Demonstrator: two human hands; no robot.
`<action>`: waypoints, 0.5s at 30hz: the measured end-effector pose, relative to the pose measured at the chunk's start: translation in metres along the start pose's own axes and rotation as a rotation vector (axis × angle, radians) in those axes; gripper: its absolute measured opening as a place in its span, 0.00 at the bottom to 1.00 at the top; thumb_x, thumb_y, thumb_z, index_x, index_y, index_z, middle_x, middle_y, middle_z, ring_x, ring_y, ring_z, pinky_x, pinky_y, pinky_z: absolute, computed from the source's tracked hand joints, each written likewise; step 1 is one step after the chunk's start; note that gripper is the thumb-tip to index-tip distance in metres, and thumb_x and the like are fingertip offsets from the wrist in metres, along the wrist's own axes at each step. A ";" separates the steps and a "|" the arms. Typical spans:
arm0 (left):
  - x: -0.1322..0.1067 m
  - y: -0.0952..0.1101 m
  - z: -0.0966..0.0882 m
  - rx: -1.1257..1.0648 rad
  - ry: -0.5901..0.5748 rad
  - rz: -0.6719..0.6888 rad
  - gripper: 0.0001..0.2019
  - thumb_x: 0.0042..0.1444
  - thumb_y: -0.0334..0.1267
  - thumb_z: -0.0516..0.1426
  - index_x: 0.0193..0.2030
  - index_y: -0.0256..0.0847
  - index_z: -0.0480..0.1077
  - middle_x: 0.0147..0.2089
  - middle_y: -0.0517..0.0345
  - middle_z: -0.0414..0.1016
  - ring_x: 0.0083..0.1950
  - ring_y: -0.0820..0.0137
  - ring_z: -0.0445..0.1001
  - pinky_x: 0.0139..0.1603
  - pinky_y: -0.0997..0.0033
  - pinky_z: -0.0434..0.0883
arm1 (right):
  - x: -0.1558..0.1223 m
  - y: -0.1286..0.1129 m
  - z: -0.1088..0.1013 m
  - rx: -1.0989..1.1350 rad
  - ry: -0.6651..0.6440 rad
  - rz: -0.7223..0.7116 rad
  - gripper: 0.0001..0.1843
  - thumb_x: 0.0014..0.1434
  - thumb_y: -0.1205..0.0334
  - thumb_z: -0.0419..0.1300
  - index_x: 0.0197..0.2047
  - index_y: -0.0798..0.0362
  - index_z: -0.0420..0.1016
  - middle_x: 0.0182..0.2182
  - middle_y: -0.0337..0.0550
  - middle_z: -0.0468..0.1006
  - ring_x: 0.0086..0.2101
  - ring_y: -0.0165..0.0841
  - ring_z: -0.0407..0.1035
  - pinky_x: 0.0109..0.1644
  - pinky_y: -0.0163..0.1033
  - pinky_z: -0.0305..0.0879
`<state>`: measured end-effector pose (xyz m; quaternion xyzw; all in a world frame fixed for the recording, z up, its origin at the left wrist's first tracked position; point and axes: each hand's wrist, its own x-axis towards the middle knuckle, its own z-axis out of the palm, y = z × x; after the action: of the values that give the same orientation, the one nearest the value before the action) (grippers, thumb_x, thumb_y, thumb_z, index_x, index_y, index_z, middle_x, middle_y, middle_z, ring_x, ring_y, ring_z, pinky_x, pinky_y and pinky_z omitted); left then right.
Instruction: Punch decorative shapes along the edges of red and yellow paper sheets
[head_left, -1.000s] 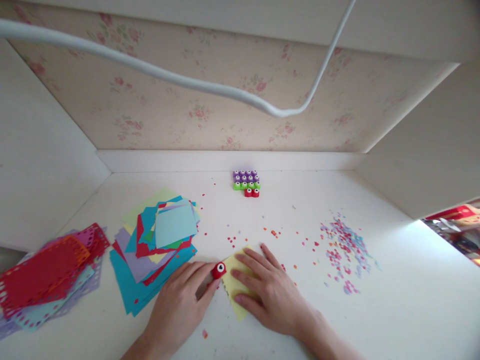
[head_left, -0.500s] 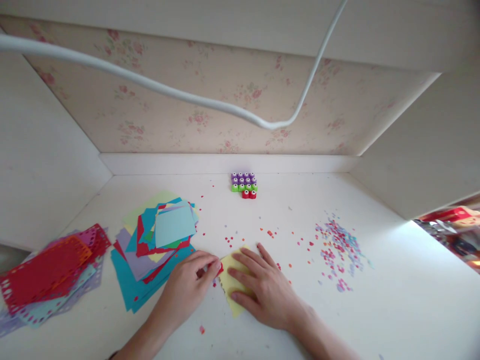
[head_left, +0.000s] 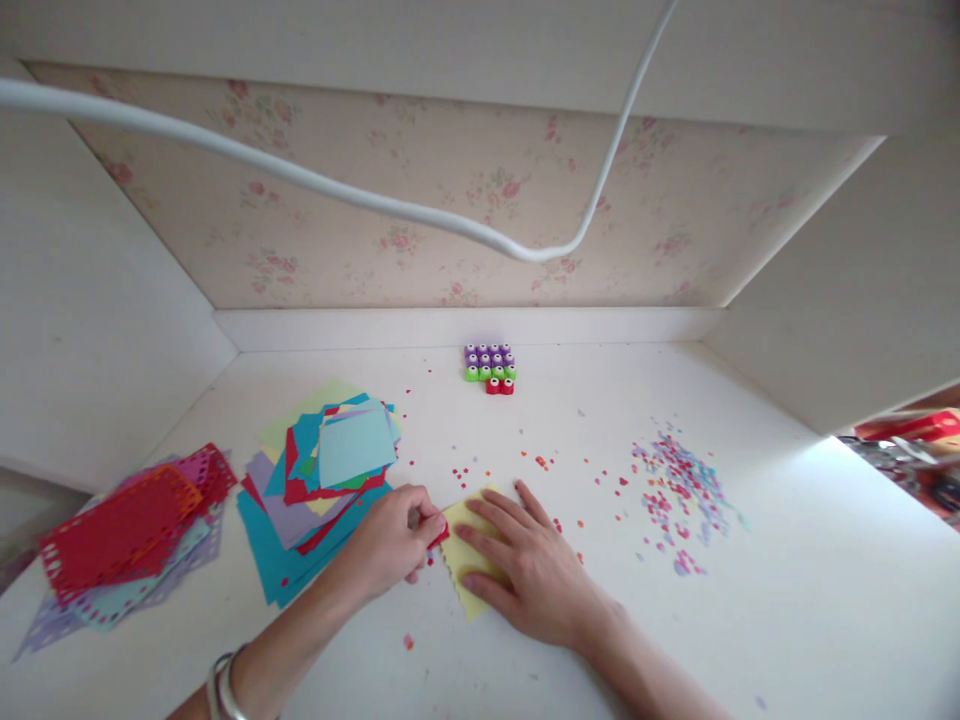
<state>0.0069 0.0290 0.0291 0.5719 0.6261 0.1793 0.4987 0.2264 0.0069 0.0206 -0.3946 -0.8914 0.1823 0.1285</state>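
My left hand (head_left: 390, 542) is closed around a small red paper punch (head_left: 439, 534), which sits at the left edge of a pale yellow paper square (head_left: 466, 590). Only a sliver of the punch shows past my fingers. My right hand (head_left: 525, 572) lies flat with fingers spread on the yellow paper, pinning it to the white desk (head_left: 787, 600). A loose stack of coloured paper squares (head_left: 322, 480) lies just left of my left hand.
A block of small purple, green and red punches (head_left: 490, 366) stands at the back middle. Punched sheets (head_left: 124, 535) lie at the far left. Tiny paper cut-outs (head_left: 679, 495) are scattered at the right. A white cable (head_left: 420, 212) hangs overhead. Side walls close in the desk.
My left hand has curled over the red punch, which showed fully a second ago and is now mostly hidden. The view has shifted slightly; the right hand stays on the yellow paper.
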 end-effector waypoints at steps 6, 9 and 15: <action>-0.002 -0.002 -0.005 -0.175 -0.079 -0.042 0.19 0.49 0.55 0.60 0.32 0.40 0.68 0.28 0.62 0.73 0.29 0.68 0.76 0.31 0.68 0.75 | -0.001 0.001 -0.002 0.012 -0.013 -0.003 0.21 0.68 0.44 0.51 0.60 0.40 0.70 0.63 0.40 0.65 0.65 0.41 0.53 0.70 0.61 0.36; -0.002 -0.003 -0.006 -0.194 -0.091 -0.050 0.19 0.50 0.56 0.60 0.32 0.39 0.68 0.29 0.61 0.74 0.30 0.69 0.76 0.33 0.67 0.75 | 0.000 0.001 -0.003 0.016 -0.017 -0.005 0.21 0.67 0.45 0.52 0.59 0.40 0.70 0.63 0.40 0.66 0.64 0.42 0.54 0.70 0.61 0.36; -0.002 -0.004 -0.009 -0.232 -0.120 -0.093 0.19 0.51 0.55 0.61 0.34 0.39 0.71 0.30 0.59 0.75 0.33 0.69 0.76 0.35 0.68 0.75 | 0.000 0.004 -0.002 0.019 0.007 -0.018 0.20 0.67 0.47 0.54 0.59 0.41 0.71 0.62 0.40 0.66 0.64 0.41 0.55 0.70 0.61 0.36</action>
<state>-0.0029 0.0292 0.0313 0.4904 0.5963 0.1926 0.6057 0.2297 0.0093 0.0206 -0.3860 -0.8927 0.1882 0.1370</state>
